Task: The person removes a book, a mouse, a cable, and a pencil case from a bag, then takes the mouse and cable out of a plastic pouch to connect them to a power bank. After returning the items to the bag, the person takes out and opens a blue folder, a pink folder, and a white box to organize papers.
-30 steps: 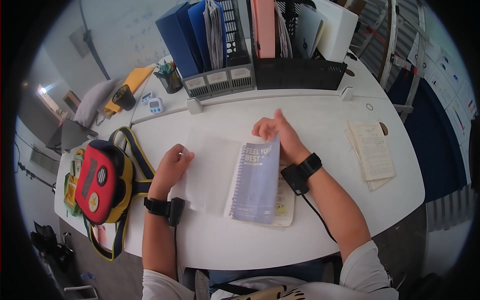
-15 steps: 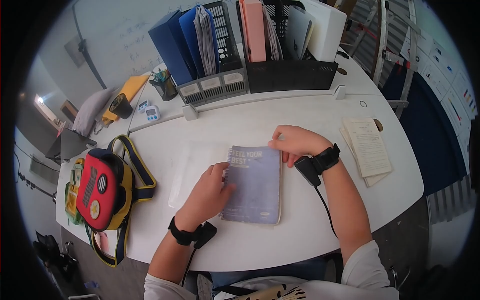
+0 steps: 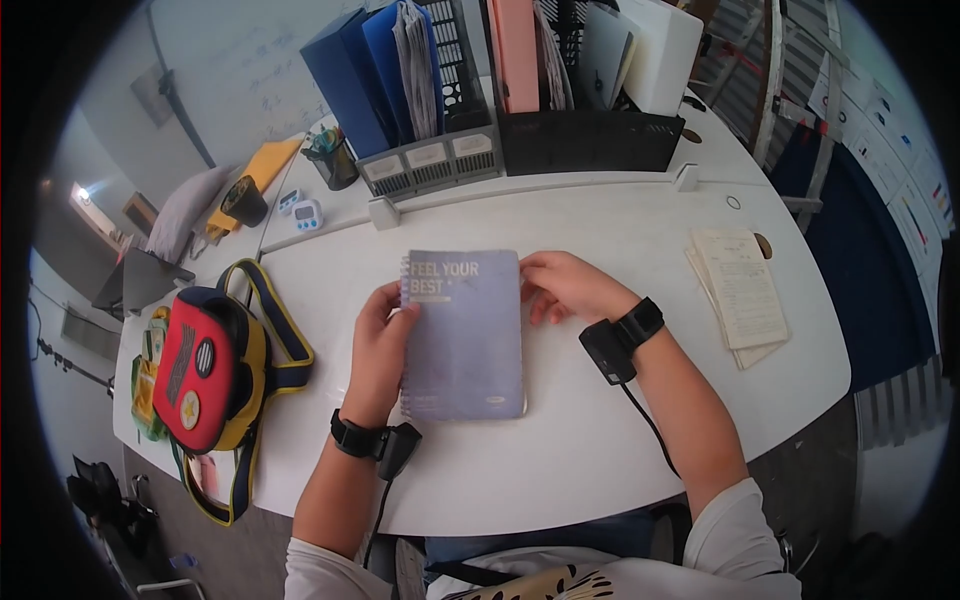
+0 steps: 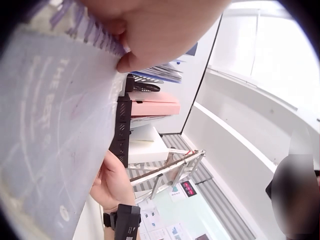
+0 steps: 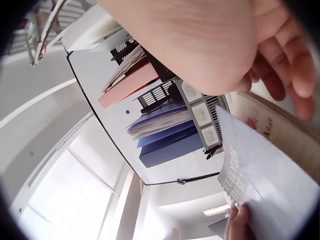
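Observation:
A spiral-bound notebook with a worn lilac cover reading "FEEL YOUR BEST" is held up over the white table. My left hand grips its spiral edge, the thumb lying over the front. In the left wrist view the purple coils run under that hand's fingers. My right hand pinches the upper right corner, its other fingers loosely curled. From the right wrist, the front cover stands apart from the printed pages behind it; the pinching fingertips are hidden there by the palm.
A red, navy and yellow bag lies at the left. Stapled papers rest at the right. Behind the table divider stand file racks with folders, a pen cup and small white timers.
The notebook's lilac cover has come down over its pages, and the notebook has shifted left and away from my body. My left hand has moved onto its spiral edge; my right hand stays near its corner.

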The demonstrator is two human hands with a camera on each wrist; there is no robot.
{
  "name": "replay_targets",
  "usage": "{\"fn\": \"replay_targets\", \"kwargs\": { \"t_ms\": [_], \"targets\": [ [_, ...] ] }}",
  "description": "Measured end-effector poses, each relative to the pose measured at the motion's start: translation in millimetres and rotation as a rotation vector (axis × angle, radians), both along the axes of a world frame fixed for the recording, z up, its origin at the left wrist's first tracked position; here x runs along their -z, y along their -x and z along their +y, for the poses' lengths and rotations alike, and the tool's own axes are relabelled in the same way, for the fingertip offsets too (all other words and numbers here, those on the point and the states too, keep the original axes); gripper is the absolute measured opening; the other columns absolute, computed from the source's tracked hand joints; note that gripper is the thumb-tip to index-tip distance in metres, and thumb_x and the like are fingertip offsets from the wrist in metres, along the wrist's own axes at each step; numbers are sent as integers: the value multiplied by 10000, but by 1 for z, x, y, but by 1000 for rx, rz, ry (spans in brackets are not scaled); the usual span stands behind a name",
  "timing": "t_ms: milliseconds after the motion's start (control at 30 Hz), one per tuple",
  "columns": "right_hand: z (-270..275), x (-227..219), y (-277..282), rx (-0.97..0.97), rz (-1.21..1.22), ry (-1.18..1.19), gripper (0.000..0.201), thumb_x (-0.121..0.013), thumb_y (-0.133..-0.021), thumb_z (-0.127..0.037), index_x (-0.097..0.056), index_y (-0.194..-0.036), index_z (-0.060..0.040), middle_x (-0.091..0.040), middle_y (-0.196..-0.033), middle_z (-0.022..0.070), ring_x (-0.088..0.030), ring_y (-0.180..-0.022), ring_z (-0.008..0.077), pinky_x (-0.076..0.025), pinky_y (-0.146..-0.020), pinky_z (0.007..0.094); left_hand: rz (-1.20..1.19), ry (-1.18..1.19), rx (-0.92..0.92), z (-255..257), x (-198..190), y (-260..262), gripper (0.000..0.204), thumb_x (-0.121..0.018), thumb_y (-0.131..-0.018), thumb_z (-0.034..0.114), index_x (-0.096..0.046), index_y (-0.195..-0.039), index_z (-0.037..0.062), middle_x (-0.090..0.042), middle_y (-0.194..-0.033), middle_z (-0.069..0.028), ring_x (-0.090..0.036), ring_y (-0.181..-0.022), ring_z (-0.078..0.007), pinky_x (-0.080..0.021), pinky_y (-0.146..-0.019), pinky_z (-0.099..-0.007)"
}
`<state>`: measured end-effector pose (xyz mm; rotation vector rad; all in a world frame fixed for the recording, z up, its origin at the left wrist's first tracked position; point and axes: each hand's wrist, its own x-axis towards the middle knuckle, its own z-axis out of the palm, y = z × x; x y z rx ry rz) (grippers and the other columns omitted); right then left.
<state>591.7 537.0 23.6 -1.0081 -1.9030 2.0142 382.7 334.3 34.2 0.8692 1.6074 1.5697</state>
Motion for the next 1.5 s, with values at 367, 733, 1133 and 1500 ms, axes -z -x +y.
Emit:
{"fn": "replay_targets", "kwargs": {
  "t_ms": [367,733,1133,1500],
  "targets": [
    [-14,-3,12,-29,152,59,251,-530,-1090,-211,-685,-1017,-26,-543,-794,-29,-460,-622,51,-373,-513,240,-259,-155,17,3,7,7,310,-544,-1103,170,-592,-1354,-6,-696,-1248,-79,-650,-1138,-141,-512,-1010,-294],
    [12,-7,-11,112,92,-115,273,-596,-1080,-283,-632,-930,-58,-498,-767,-45,-443,-666,56,-350,-546,226,-639,-286,111,-5,20,56,438,-503,-1102,310,-584,-1424,25,-681,-1371,-119,-661,-1252,-266,-499,-1122,-421],
    [-14,-35,-4,-81,215,25,631,-645,-1045,-540,-573,-1388,-15,-706,-1210,151,-716,-972,226,-570,-869,387,-567,-250,148,-8,22,28,466,-510,-1120,321,-530,-1490,38,-682,-1365,-107,-693,-1214,-247,-580,-1042,-434],
    [-5,-61,-17,173,595,-122,414,-610,-1087,-228,-567,-1425,7,-714,-1236,68,-689,-1045,126,-562,-915,285,300,-101,576,-13,1,-30,533,-467,-1138,429,-492,-1524,62,-517,-1535,-137,-441,-1483,-313,-344,-1228,-447]
  ]
}}
